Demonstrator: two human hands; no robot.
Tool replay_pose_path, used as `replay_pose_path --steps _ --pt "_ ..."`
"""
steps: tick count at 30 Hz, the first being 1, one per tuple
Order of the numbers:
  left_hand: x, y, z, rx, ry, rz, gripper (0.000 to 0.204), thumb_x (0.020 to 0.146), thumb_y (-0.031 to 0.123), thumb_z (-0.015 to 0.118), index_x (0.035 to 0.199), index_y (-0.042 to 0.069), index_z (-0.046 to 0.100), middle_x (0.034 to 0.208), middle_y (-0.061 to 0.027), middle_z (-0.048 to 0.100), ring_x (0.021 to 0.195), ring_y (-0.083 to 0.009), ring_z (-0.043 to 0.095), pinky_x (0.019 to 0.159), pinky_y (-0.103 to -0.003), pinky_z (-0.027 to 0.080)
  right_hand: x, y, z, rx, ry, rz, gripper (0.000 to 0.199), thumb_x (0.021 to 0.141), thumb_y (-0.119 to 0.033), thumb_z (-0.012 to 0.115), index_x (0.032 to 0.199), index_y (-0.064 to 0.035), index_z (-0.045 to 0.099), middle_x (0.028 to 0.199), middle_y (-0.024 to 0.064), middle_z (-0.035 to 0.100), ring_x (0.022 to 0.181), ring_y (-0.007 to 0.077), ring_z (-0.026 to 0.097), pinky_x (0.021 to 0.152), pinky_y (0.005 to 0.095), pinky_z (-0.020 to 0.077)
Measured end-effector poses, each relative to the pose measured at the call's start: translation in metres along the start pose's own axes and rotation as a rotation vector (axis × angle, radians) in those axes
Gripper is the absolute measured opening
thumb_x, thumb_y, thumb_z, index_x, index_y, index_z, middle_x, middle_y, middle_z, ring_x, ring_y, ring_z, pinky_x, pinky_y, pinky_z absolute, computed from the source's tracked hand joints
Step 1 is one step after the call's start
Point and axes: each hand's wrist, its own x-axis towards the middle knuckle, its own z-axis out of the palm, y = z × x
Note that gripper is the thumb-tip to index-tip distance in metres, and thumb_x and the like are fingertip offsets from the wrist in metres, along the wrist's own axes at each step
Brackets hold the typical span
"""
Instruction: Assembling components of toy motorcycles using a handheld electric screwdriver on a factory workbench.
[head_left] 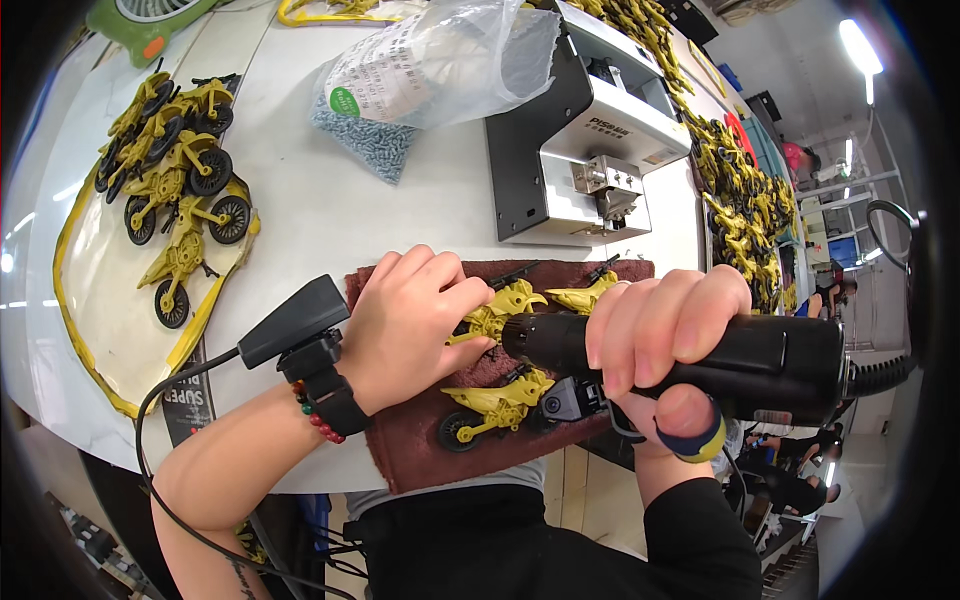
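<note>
Beyond the fuzzy brown cloth [400, 450] stand a boxy black-and-silver machine [580, 145] and a crumpled clear plastic bag [450, 75] of small blue-grey pieces, while a heap of yellow motorcycle models with black spoked wheels [180, 245] lies leftward on a pale, yellow-rimmed tray [105, 320]. Over the cloth, the left hand [415, 310] pinches a yellow toy motorcycle [488, 320] between thumb and fingers, partly hidden by the smooth black cylindrical power tool [770, 365] around which the right hand [665, 340] is wrapped.
</note>
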Motion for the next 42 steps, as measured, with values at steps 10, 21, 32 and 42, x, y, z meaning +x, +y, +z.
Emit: replay_pose_path --steps 10,21,32,42 --pt "0.004 0.005 -0.004 0.007 -0.015 -0.01 0.031 0.061 0.022 0.074 0.086 0.011 0.062 0.077 -0.0022 0.049 0.077 -0.0206 0.048 0.07 -0.033 0.037 0.032 -0.062 -0.057 -0.037 0.103 -0.454 0.019 0.078 -0.017 0.056 0.092 -0.0076 0.048 0.073 0.0021 0.045 0.057 0.0138 0.044 0.06 0.0306 0.0349" --pt "0.002 0.003 -0.002 0.0 0.012 -0.02 0.033 0.057 0.019 0.077 0.086 0.011 0.063 0.075 -0.0017 0.05 0.076 -0.0205 0.049 0.069 -0.032 0.037 0.058 -0.032 -0.065 -0.111 0.255 -0.415 0.015 0.077 -0.013 0.055 0.087 -0.0041 0.048 0.068 0.0049 0.046 0.051 0.0154 0.045 0.056 0.0311 0.0381" --pt "0.002 0.002 -0.003 -0.014 0.013 -0.03 0.033 0.059 0.02 0.076 0.087 0.01 0.063 0.076 -0.0017 0.049 0.076 -0.0206 0.048 0.069 -0.032 0.036 0.03 -0.018 -0.03 -0.068 0.051 -0.181 0.026 0.074 -0.016 0.062 0.085 -0.0086 0.04 0.07 0.0013 0.043 0.052 0.0119 0.043 0.054 0.0283 0.036" --pt "0.001 0.003 -0.005 0.011 -0.031 -0.047 0.029 0.061 0.022 0.074 0.086 0.011 0.061 0.08 -0.0025 0.05 0.081 -0.0209 0.05 0.071 -0.033 0.038 0.027 -0.005 -0.02 0.039 0.128 -0.074 0.033 0.07 -0.015 0.073 0.088 -0.01 0.045 0.066 0.0025 0.048 0.055 0.0143 0.048 0.057 0.0293 0.0414"
